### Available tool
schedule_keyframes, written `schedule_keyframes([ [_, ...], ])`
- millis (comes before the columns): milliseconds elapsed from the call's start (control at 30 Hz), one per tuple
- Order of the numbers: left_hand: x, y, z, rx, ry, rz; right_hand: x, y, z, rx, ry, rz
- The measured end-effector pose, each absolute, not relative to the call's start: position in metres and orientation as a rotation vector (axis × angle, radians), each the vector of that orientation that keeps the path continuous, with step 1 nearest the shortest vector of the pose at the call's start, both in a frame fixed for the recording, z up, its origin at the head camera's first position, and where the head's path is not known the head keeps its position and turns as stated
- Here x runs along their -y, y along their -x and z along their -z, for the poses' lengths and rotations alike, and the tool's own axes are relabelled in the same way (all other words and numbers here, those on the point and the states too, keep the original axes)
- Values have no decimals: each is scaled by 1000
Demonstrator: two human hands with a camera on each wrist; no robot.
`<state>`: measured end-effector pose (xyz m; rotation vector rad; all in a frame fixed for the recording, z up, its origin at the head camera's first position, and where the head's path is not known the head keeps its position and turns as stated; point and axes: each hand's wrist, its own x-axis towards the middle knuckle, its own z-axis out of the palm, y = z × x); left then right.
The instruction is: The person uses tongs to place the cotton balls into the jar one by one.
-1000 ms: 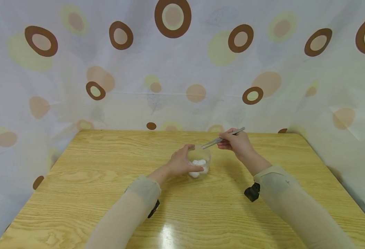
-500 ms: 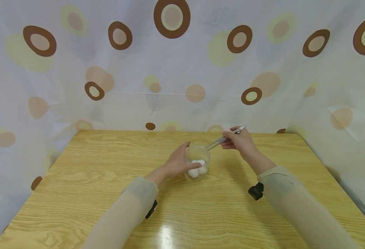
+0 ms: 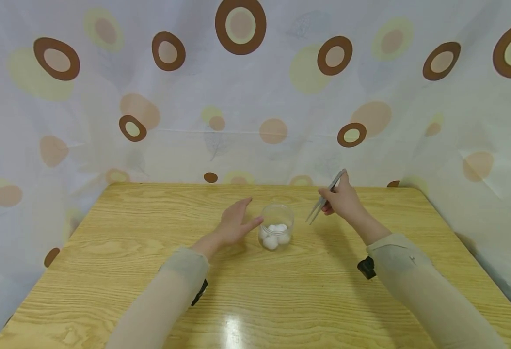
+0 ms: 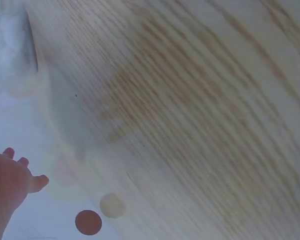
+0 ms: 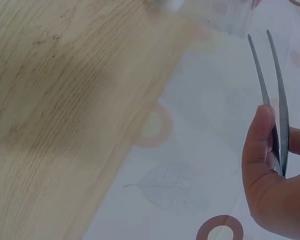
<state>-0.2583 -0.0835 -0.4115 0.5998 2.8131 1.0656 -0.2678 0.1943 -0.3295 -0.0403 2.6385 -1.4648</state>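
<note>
A clear round jar (image 3: 277,213) stands upright on the wooden table, with several white cotton balls (image 3: 271,241) at its bottom. Just left of it is my left hand (image 3: 231,225), fingers straight and thumb apart, its thumb tip close to the jar's side; nothing is in it. To the jar's right, my right hand (image 3: 343,198) holds metal tweezers (image 3: 325,198) that point down and left over the table. In the right wrist view the two tips of the tweezers (image 5: 263,75) are spread, with nothing between them.
The wooden table (image 3: 151,271) stretches out around the jar. Behind it and at both sides hangs a pale curtain (image 3: 185,150) with brown and cream ovals. A black device (image 3: 366,267) is strapped at the right wrist.
My left hand has let go of the jar and moved left. The right hand has drawn back to the right, and the tweezers have swung away from the jar's rim to a steeper tilt.
</note>
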Motion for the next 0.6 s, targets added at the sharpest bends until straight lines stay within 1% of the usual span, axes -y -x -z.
schedule_keyframes([
  [300,99,258,415,-2894,-621,-882,-203,270,343,-2763,126,1163],
  [600,107,259,418,-2897,-647,-741,-196,273,364,-2810,136,861],
])
